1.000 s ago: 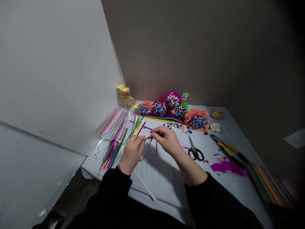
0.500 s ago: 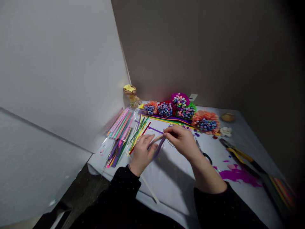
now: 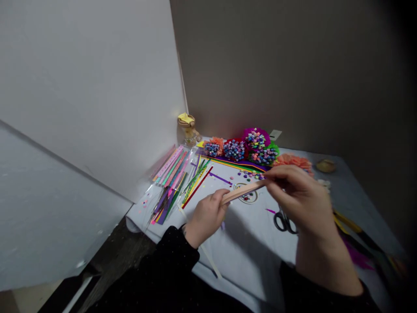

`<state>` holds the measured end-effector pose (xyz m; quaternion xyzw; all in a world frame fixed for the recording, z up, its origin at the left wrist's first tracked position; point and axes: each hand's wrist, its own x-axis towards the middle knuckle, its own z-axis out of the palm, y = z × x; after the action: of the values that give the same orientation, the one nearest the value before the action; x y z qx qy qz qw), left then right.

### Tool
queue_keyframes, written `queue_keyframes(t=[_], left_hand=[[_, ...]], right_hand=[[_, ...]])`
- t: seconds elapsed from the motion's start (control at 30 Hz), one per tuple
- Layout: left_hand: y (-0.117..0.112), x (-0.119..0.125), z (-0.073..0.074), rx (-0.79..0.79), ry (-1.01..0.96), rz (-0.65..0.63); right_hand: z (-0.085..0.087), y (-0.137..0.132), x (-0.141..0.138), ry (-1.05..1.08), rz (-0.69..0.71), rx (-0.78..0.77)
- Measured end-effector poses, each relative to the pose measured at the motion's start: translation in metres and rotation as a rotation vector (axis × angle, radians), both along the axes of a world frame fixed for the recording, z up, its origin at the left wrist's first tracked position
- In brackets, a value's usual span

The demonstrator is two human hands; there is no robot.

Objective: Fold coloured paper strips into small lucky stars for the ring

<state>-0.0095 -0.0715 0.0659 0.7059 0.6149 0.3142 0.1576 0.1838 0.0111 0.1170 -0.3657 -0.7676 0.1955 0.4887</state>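
Observation:
My left hand (image 3: 207, 216) and my right hand (image 3: 299, 196) each pinch one end of a narrow paper strip (image 3: 243, 192), stretched taut between them above the light blue table cover (image 3: 247, 248). The strip looks pale pinkish from this side. My right hand is raised and closer to the camera; my left sits lower, near the table. Black scissors (image 3: 284, 221) lie just under my right hand, partly hidden by it. A small round clear dish (image 3: 246, 195) with beads lies below the strip.
Packs of coloured paper strips (image 3: 174, 180) lie to the left by a white board. Paper flower bouquets (image 3: 250, 148) line the back wall with a small figurine (image 3: 187, 128). Loose paper stars (image 3: 249, 174) are scattered mid-table. A white strip (image 3: 210, 261) lies near the front edge.
My hands have drawn apart, pulling the strip straight; my right hand rose and moved right. The camera view has swung left, so the table contents sit further right.

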Motion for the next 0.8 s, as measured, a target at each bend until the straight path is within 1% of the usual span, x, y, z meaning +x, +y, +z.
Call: queue_keyframes(t=[0.07, 0.17, 0.23, 0.3, 0.33, 0.4, 0.47, 0.5, 0.57, 0.6, 0.63, 0.67, 0.7, 0.77, 0.8], left_hand=[[-0.006, -0.009, -0.001, -0.023, -0.013, 0.005], [-0.016, -0.024, 0.002, -0.094, -0.025, -0.018], [-0.022, -0.037, 0.009, -0.122, 0.014, -0.035], [-0.025, -0.051, 0.019, -0.130, 0.112, -0.071], [-0.024, -0.060, 0.025, -0.106, 0.175, -0.063], [-0.017, -0.080, 0.038, -0.010, 0.302, 0.013], [-0.001, -0.105, 0.047, 0.147, 0.393, 0.184], [0.009, -0.118, 0.048, 0.194, 0.434, 0.285], [0.028, -0.144, 0.043, 0.150, 0.514, 0.487], [0.037, -0.155, 0.036, 0.081, 0.548, 0.601], [0.043, -0.165, 0.028, -0.043, 0.573, 0.679], [0.047, -0.174, 0.020, -0.179, 0.588, 0.715], [0.049, -0.180, 0.011, -0.235, 0.586, 0.724], [0.049, -0.187, -0.001, -0.275, 0.580, 0.709], [0.049, -0.189, -0.003, -0.273, 0.572, 0.692]], right_hand=[[-0.004, 0.006, 0.006, 0.036, -0.029, -0.056], [-0.013, 0.014, 0.005, 0.066, -0.031, -0.163], [-0.020, 0.019, 0.000, 0.057, -0.027, -0.231], [-0.026, 0.023, -0.008, 0.066, -0.021, -0.298], [-0.028, 0.024, -0.012, 0.093, -0.015, -0.336], [-0.032, 0.026, -0.018, 0.179, 0.007, -0.408], [-0.034, 0.027, -0.022, 0.258, 0.036, -0.449], [-0.034, 0.027, -0.022, 0.284, 0.049, -0.460], [-0.032, 0.027, -0.022, 0.315, 0.073, -0.480], [-0.031, 0.027, -0.020, 0.324, 0.081, -0.492], [-0.030, 0.027, -0.019, 0.331, 0.083, -0.500], [-0.029, 0.027, -0.017, 0.336, 0.083, -0.505], [-0.028, 0.027, -0.016, 0.338, 0.084, -0.508], [-0.028, 0.028, -0.014, 0.334, 0.093, -0.513], [-0.028, 0.028, -0.014, 0.328, 0.098, -0.518]])
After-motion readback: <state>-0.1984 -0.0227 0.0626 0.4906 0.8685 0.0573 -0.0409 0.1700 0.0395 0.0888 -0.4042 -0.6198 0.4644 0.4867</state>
